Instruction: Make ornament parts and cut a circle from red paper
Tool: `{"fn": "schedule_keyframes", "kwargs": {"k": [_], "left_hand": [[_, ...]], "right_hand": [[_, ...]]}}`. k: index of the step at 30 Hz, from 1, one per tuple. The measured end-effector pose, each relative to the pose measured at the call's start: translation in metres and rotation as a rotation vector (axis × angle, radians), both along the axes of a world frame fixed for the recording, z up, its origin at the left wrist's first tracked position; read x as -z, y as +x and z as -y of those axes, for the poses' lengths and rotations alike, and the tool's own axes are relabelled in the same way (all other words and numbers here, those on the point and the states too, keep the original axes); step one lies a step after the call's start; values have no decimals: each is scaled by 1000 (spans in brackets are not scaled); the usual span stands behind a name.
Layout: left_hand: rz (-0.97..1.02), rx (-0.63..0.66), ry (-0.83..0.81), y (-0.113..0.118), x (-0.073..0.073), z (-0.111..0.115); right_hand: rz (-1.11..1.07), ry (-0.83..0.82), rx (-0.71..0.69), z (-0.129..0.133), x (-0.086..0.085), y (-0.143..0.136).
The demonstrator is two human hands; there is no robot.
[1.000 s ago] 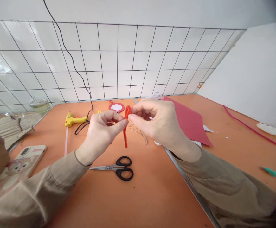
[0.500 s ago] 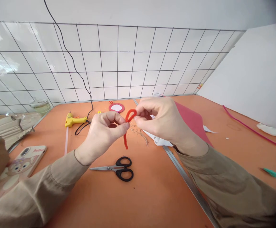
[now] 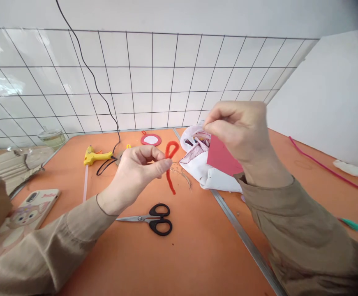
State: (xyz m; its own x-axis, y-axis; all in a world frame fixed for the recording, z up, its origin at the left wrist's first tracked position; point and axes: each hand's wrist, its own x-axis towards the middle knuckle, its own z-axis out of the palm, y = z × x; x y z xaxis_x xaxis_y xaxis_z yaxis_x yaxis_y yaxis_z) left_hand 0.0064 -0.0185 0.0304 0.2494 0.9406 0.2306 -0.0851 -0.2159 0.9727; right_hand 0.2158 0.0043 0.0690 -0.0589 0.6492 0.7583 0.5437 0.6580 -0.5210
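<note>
A red pipe cleaner (image 3: pixel 172 149), bent into a loop at its top, is pinched between the thumb and forefinger of my left hand (image 3: pixel 138 168). Its loose tail hangs below the fingertips. My right hand (image 3: pixel 240 129) is raised up and to the right, apart from the loop, with thumb and forefinger pressed together. What those fingers hold, if anything, is too small to make out. Under my left hand, black-handled scissors (image 3: pixel 154 219) lie on the table, blades pointing left. Behind it is a pink disc with a white centre (image 3: pixel 151 139) and a small red loop.
On the left are a yellow glue gun (image 3: pixel 97 155) with a black cord, a phone in a cartoon case (image 3: pixel 27 218) and cardboard (image 3: pixel 12 170). Red sheet material (image 3: pixel 223 156) and a white bag (image 3: pixel 194 158) lie behind my right arm. A magenta pipe cleaner (image 3: pixel 323 162) lies far right.
My right hand has let go of the red loop and moved up and right, uncovering the white bag. My left hand has shifted slightly right, still pinching the pipe cleaner.
</note>
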Motion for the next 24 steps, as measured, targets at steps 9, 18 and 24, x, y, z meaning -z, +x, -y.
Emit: {"fn": "schedule_keyframes", "kwargs": {"k": [9, 18, 24], "left_hand": [[-100, -71, -23, -4, 2, -9], [-287, -54, 88, -2, -1, -7], [-407, 19, 125, -4, -5, -4]], "right_hand": [[35, -442, -343, -1, 10, -24], [-32, -709, -720, 2, 9, -26], [-109, -744, -791, -3, 14, -23]]}}
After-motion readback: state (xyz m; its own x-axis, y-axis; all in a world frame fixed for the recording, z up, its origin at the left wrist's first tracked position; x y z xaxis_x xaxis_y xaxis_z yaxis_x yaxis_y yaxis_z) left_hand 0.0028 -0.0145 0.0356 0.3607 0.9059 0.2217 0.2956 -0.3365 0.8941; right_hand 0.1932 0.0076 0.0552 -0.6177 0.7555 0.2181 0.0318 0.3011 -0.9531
